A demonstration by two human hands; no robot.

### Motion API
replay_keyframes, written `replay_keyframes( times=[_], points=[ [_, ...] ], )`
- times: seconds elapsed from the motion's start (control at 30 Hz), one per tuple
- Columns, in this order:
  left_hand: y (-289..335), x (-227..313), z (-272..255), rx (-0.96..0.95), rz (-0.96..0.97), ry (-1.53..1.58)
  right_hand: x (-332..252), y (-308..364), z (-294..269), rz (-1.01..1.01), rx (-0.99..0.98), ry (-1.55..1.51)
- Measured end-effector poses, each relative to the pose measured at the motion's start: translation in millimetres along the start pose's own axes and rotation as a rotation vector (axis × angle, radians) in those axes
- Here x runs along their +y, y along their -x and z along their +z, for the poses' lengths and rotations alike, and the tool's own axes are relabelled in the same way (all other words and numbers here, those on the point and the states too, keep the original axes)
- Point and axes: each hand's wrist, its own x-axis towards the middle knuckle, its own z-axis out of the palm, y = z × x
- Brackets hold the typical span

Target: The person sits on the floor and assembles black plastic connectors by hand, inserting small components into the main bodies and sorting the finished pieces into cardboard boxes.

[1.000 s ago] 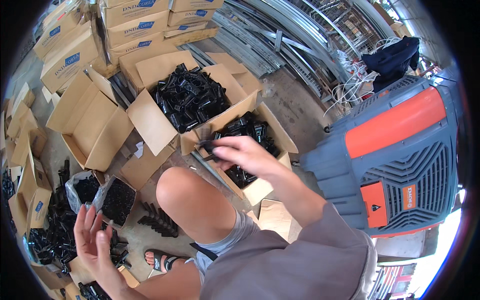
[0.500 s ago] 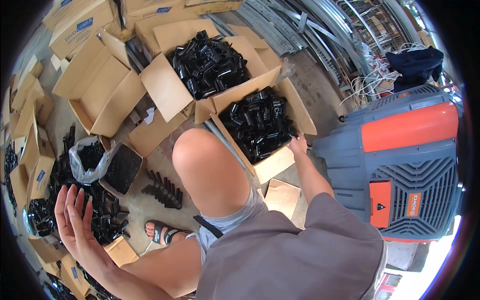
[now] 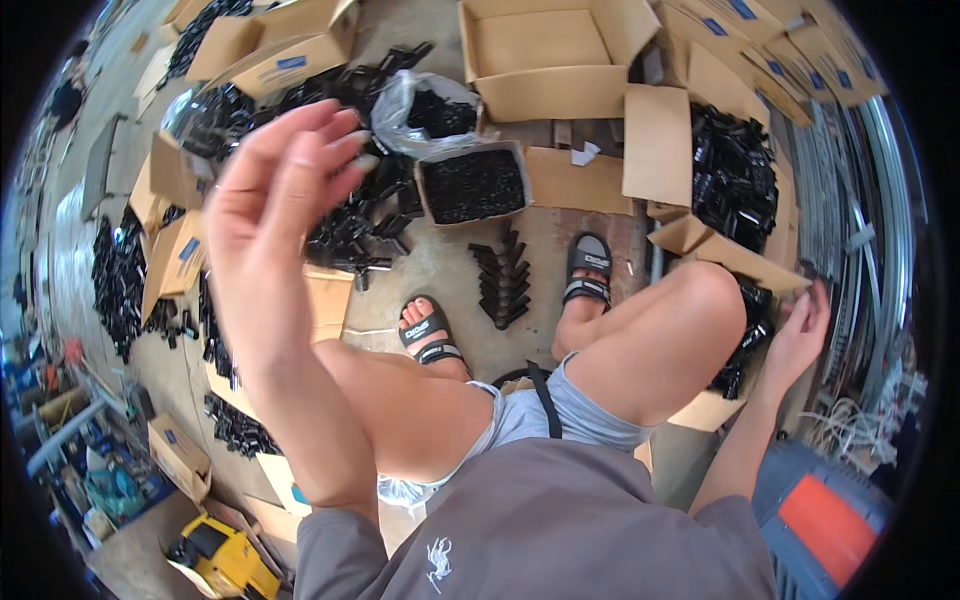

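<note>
My left hand point(image 3: 275, 200) is raised in front of me, its fingers loosely bent and apart, with nothing seen in them. Behind it on the floor lies a heap of black plastic tubular parts point(image 3: 370, 215). My right hand point(image 3: 798, 338) is out at the right with fingers stretched, beside an open cardboard box of black parts point(image 3: 745, 350) partly hidden by my knee. A small dark spot shows by its fingertips; whether it touches them I cannot tell. Between my feet, several black parts point(image 3: 500, 280) stand in a neat stacked row on the floor.
A small carton of fine black pieces point(image 3: 472, 185) sits ahead, beside a clear plastic bag point(image 3: 400, 112). Beyond is an open cardboard box point(image 3: 550, 90). Another box of black parts point(image 3: 735, 180) stands far right. A grey and orange machine point(image 3: 830, 515) is at lower right, a yellow tool point(image 3: 230, 560) lower left.
My view has swung left, shifting the boxes and machine rightward in the picture. My right hand has come off the box's edge, while my left stays raised with its fingers more bent.
</note>
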Motion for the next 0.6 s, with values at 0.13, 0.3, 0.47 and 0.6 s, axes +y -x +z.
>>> replay_keyframes(
  times=[0.13,0.3,0.47,0.6],
  points=[
    [26.7,48.1,-112.1,0.299,0.266,-0.059,-161.4,69.1,98.9,-0.069,-0.313,-0.533],
    [44.4,-55.5,-132.2,0.477,-0.078,-0.549,-139.1,174.2,263.0,-0.138,-1.090,-0.102],
    [58.8,-268.0,-139.8,-0.069,-0.350,-0.763,-55.6,263.3,362.4,-0.505,-1.224,0.516],
    [47.1,-337.1,-130.6,-0.235,-0.338,-0.926,-7.8,293.3,375.3,-0.784,-1.120,0.647]
  ],
)
